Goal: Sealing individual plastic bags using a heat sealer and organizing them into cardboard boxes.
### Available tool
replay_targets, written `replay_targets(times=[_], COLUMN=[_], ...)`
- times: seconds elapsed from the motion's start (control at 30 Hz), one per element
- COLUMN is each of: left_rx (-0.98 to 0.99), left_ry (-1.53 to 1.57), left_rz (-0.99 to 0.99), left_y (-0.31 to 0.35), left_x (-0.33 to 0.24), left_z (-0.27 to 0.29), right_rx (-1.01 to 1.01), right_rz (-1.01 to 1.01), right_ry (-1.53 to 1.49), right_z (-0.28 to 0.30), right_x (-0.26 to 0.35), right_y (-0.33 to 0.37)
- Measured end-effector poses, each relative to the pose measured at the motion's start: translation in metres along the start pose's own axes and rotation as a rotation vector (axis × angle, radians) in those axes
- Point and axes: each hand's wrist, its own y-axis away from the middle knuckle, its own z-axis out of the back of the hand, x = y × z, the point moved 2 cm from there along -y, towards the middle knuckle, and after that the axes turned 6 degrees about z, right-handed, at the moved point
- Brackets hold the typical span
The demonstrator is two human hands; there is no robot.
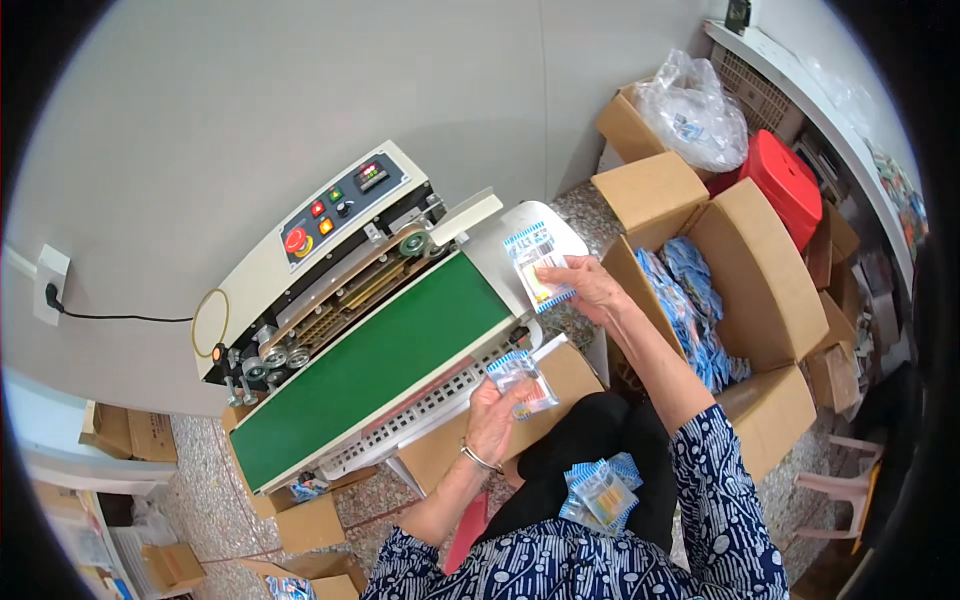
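Note:
My right hand (588,288) pinches a small blue-and-white plastic packet (533,258) by its lower edge, up beside the right end of the sealing machine's green conveyor belt (390,355). Lower and nearer to me, my left hand (492,418) is closed on another such packet (530,388), in front of the belt's near edge. Several more packets (604,496) lie in a loose pile on my lap. Behind the belt stands the band sealer (340,215), with its control panel, red stop button and rollers.
An open cardboard box (765,270) at right holds many blue packets (690,310). Behind it are a red stool (785,185) and a clear plastic bag (692,110). A black cable (125,317) runs to the wall socket. Another cardboard box (310,525) sits on the floor below the belt.

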Motion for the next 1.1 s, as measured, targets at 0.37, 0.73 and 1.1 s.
replay_targets(times=[0.37, 0.73, 1.1], left_rx=[-0.068, -0.035, 0.014], left_ry=[0.042, 0.065, -0.006], left_rz=[0.089, 0.094, 0.083], left_y=[0.006, 0.007, -0.004], left_x=[0.002, 0.012, -0.005], left_z=[0.022, 0.028, 0.003], right_rx=[0.035, 0.029, 0.048], right_rz=[-0.118, -0.175, 0.078], right_ry=[0.354, 0.417, 0.767], right_z=[-0.036, -0.076, -0.072], right_x=[-0.008, -0.018, -0.034], right_y=[-0.093, -0.102, -0.124])
